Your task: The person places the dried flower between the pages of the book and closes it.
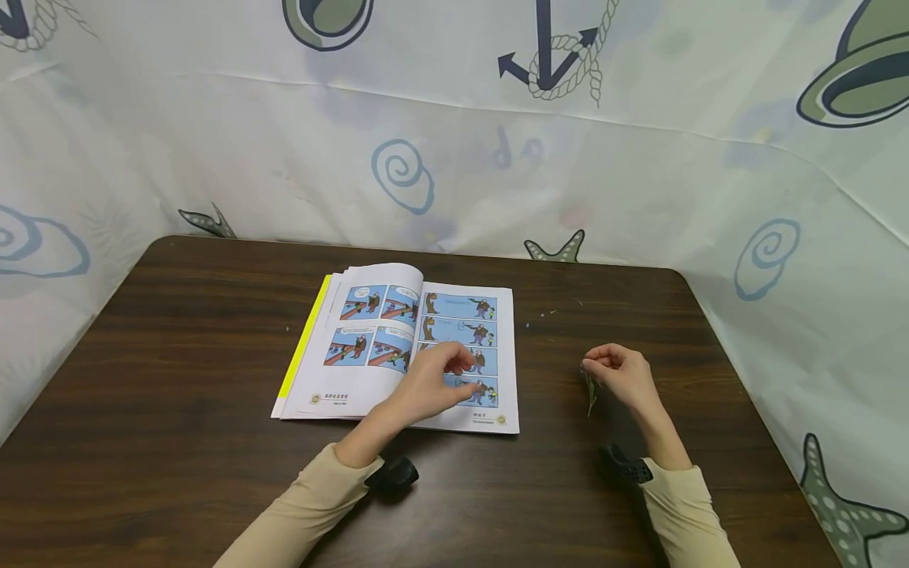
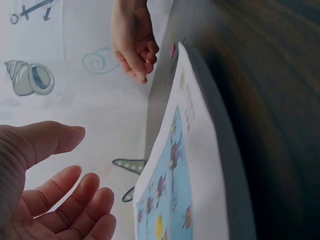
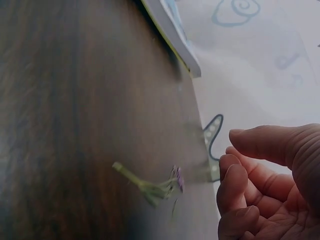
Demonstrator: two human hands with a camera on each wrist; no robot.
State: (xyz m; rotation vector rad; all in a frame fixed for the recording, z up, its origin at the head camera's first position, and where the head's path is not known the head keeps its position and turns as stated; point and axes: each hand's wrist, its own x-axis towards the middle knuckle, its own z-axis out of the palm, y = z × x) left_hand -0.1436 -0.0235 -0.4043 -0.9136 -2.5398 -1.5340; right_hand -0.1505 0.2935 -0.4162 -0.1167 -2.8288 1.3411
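An open picture book (image 1: 369, 386) lies on the table, with comic panels on both pages. Over its right page hovers my left hand (image 1: 428, 384), thumb and fingers apart and nothing between them. To the right of the book is my right hand (image 1: 628, 383), its thumb and fingers loosely curled close together. Just below its fingertips in the head view is a small sprig (image 1: 591, 394). The right wrist view shows this sprig (image 3: 150, 189) with a green stem and purple flowers, apart from the fingertips. Whether it touches the table cannot be told.
The dark wooden table (image 1: 177, 442) has rounded far corners. Tiny bits (image 1: 547, 314) are scattered right of the book. A white patterned cloth (image 1: 454, 142) hangs behind and around the table. A dark device (image 1: 394, 473) sits at the left wrist, another (image 1: 628, 465) at the right.
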